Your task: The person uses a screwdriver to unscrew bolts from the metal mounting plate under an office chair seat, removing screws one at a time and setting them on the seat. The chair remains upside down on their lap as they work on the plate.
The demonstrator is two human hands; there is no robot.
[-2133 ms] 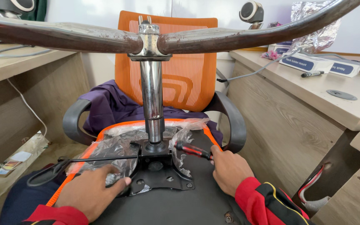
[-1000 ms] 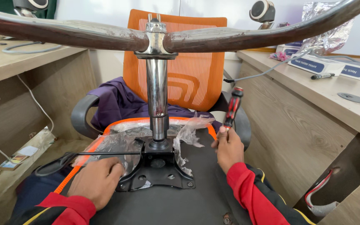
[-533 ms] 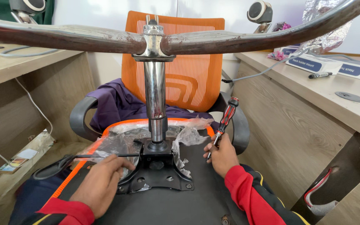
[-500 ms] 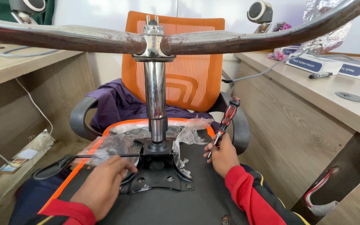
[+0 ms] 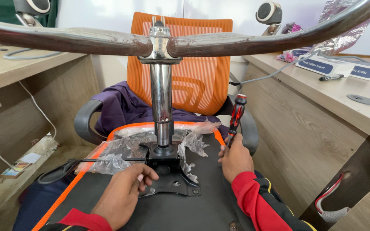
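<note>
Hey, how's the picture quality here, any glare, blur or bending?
Head view: even daylight, sharp on both hands; bright glare on the chrome column; the chair legs bow with wide-lens distortion; the window area behind is washed out; the screwdriver is crisp.

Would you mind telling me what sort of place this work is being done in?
Probably an office or workroom. Wooden desks line both sides, an orange mesh office chair stands ahead, and an upturned chair base with castor wheels lies in front of the person.
</note>
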